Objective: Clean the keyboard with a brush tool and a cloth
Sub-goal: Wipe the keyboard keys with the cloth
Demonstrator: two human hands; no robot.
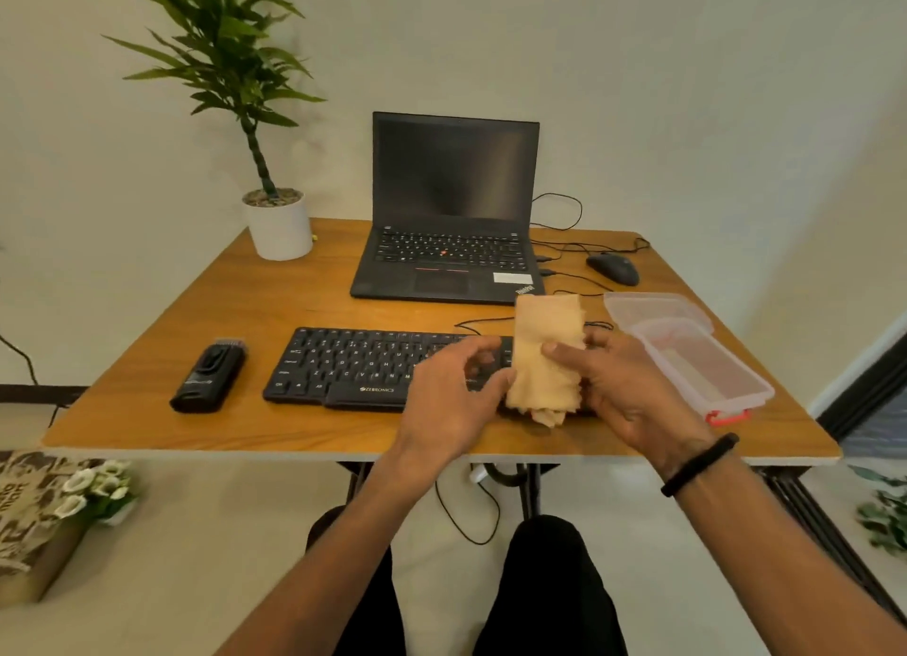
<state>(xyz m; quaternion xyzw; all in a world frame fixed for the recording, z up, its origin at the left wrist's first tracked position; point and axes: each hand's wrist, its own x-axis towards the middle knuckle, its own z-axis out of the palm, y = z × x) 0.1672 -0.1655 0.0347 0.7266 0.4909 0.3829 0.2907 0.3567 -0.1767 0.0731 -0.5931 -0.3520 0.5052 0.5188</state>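
A black keyboard (353, 366) lies across the middle of the wooden desk (147, 429). Over its right end my right hand (623, 385) holds a folded beige cloth (545, 356) upright, thumb on its front. My left hand (451, 395) is at the cloth's left edge with its thumb touching the cloth and its fingers curled above the keys. The black brush tool (208, 378) lies on the desk left of the keyboard, bristles pointing away from me. The keyboard's right end is hidden behind the cloth and hands.
An open black laptop (451, 214) stands behind the keyboard, with a black mouse (613, 268) and cables to its right. A clear plastic box (702, 366) with its lid sits at the right edge. A potted plant (277, 223) occupies the back left corner.
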